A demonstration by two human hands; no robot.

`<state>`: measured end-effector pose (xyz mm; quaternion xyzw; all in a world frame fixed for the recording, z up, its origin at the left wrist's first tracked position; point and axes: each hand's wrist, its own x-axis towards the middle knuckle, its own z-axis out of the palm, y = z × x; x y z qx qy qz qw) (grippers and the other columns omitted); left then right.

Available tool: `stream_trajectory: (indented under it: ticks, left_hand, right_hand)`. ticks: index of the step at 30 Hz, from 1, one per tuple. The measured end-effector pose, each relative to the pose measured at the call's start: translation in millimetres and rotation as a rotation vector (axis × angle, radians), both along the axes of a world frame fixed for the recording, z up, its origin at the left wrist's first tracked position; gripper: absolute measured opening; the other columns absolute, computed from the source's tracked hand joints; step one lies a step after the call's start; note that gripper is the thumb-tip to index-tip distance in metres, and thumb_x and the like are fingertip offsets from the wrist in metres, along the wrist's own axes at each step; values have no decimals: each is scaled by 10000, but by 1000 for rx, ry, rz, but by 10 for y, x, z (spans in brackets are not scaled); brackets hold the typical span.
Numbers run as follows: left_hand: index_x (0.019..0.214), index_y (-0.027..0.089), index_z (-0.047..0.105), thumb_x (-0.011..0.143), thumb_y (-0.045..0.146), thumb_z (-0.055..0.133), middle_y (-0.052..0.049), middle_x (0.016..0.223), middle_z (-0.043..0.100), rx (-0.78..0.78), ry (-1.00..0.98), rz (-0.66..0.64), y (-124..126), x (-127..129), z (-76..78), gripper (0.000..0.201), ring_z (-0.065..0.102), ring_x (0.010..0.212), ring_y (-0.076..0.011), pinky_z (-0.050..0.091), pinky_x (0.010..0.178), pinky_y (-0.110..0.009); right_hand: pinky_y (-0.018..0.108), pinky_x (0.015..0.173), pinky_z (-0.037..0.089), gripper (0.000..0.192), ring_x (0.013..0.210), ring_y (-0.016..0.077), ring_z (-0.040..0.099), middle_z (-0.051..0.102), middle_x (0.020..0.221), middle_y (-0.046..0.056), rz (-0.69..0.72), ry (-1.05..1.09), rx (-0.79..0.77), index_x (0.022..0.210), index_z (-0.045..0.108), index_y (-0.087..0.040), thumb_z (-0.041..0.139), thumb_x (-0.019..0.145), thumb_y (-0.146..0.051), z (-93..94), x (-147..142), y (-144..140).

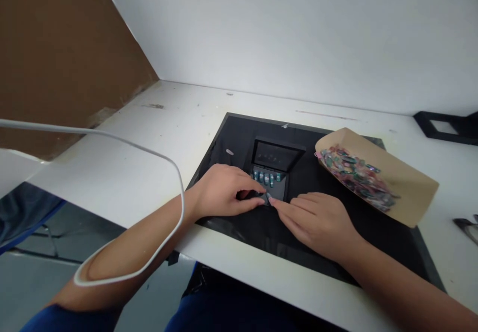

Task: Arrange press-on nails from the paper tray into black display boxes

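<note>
My left hand (224,190) and my right hand (315,220) meet at the front edge of a small black open box (278,156) on a black mat (239,138). Fingertips of both hands pinch a small dark piece (267,198) at the box's near rim. Inside the box's lower half sits a row of several small teal parts (266,176). The raised lid shows a dark glossy panel. What exactly the fingers hold is too small to make out.
A brown paper tray (407,182) heaped with small coloured pieces (354,175) lies on the mat to the right. A white cable (149,153) loops over my left forearm. A black frame (444,125) rests at the far right on the white table (149,138).
</note>
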<state>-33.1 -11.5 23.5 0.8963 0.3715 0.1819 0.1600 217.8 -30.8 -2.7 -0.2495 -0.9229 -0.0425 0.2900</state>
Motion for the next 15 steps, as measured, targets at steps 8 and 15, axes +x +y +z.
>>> stream_trajectory:
  ticks: [8, 15]
  left_hand:
    - [1109, 298, 777, 977, 344, 604, 25, 959, 803, 27, 76, 51, -5, -30, -25, 222, 744, 847, -145, 502, 682, -250]
    - [1135, 302, 763, 971, 384, 611, 32, 788, 771, 61, 124, 43, -6, -53, -14, 238, 719, 732, -152, 448, 616, -264]
  right_hand:
    - [263, 544, 442, 223, 556, 110, 623, 737, 708, -5, 18, 76, -220, 1032, 784, -189, 574, 962, -164, -38, 13, 52]
    - [255, 538, 432, 216, 535, 104, 596, 715, 670, -15, 54, 70, -256, 1037, 784, -180, 580, 969, -191, 7, -4, 56]
